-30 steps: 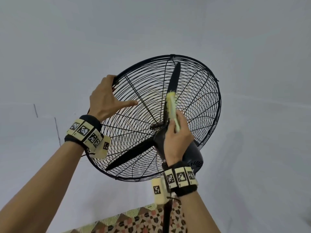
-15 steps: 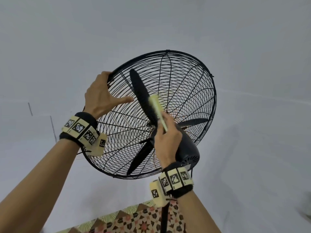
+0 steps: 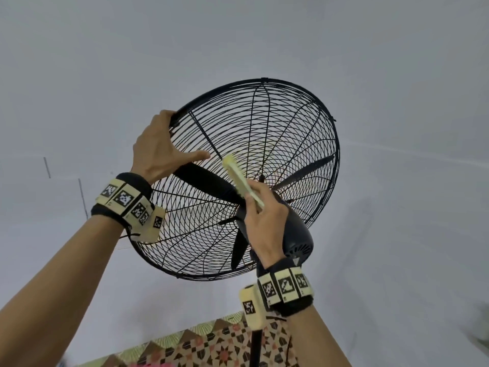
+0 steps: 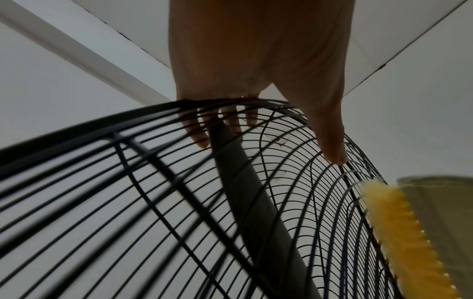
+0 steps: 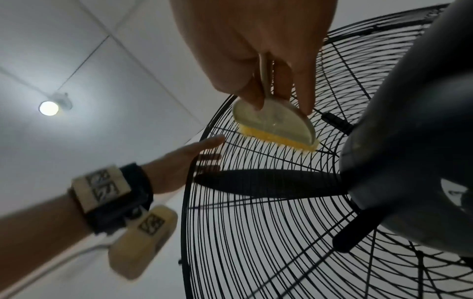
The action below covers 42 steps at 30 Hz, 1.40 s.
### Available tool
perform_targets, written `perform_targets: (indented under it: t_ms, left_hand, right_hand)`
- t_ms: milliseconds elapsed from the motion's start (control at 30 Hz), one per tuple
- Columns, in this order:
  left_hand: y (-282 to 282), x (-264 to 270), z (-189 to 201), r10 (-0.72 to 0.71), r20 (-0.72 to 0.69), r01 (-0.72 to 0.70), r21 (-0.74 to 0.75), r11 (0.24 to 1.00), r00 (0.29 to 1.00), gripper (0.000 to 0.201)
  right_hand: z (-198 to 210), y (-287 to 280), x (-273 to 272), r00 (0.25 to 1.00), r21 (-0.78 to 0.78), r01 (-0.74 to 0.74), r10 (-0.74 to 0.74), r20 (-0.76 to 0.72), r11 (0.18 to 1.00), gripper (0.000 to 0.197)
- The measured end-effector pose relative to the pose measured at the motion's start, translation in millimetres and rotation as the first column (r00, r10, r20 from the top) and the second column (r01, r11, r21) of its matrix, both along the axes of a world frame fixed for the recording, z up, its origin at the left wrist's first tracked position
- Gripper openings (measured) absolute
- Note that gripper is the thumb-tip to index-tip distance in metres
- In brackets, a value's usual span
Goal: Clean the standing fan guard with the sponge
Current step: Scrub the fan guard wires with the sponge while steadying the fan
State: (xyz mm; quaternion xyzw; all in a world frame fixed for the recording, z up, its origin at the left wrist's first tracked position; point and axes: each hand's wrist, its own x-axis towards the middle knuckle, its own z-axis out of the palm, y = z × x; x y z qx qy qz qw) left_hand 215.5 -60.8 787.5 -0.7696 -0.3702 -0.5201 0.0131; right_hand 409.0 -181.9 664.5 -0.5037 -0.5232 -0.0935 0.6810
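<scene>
while the left hand point(image 3: 156, 152) grips the guard point(image 3: 304, 133) rim | right hand point(image 3: 264, 221) pinches the sponge point(image 3: 239, 178), bristles on the wires near the motor point(image 3: 296, 234) | sweep along the wires, light pressure, keep bracing the rim

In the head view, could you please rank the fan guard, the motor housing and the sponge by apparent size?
1. Fan guard, clearly largest.
2. Motor housing, partly hidden by the right hand.
3. Sponge, seen edge-on, so its full size is unsure.

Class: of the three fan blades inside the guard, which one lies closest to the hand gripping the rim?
The blade pointing toward the left hand, its tip beneath the thumb; the other two point away.
</scene>
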Motion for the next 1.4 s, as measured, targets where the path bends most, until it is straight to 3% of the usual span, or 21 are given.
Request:
perform_targets:
  t_ms: [67,167,400,567,767,967,1133,1333,1400]
  left_hand:
    - [-2,0,0,0.003,-0.002,-0.003,0.001,1.0,1.0,0.114]
    - [-4,3,1,0.008,0.001,-0.008,0.007,1.0,1.0,0.115]
    - [-2,1,0,0.005,0.012,-0.005,-0.022,1.0,1.0,0.107]
    - [-5,4,1,0.004,0.005,-0.004,-0.009,1.0,1.0,0.108]
    - [-4,3,1,0.015,0.014,-0.014,-0.05,0.999,1.0,0.11]
    - [-11,6,4,0.005,0.002,-0.005,-0.038,0.999,1.0,0.11]
    - [-7,3,4,0.014,0.006,-0.014,-0.057,0.998,1.0,0.11]
    - [-9,6,4,0.008,-0.001,-0.008,-0.033,0.999,1.0,0.111]
    - [-11,8,5,0.006,0.001,-0.006,-0.032,0.999,1.0,0.109]
  right_hand:
    - [3,-3,7,0.99,0.044,0.018,-0.012,-0.14,0.999,0.027]
    - [5,2,12,0.95,0.135,0.171,-0.127,-0.284,0.976,0.024]
    - [-15,1,-2,0.99,0.011,-0.004,0.005,-0.142,1.0,0.022]
    - [-9,6,7,0.951,0.126,0.163,-0.122,-0.283,0.979,0.023]
    - [-28,10,-6,0.995,-0.01,-0.006,0.005,-0.095,1.0,0.023]
    - [-13,8,-1,0.958,0.105,0.146,-0.114,-0.262,0.984,0.024]
    - [-28,5,-10,0.993,-0.01,-0.011,0.01,-0.115,1.0,0.027]
    - [-13,3,5,0.904,0.146,0.163,-0.089,-0.418,0.976,0.036]
    - [-14,9,-4,0.929,0.099,0.168,-0.124,-0.349,0.981,0.04]
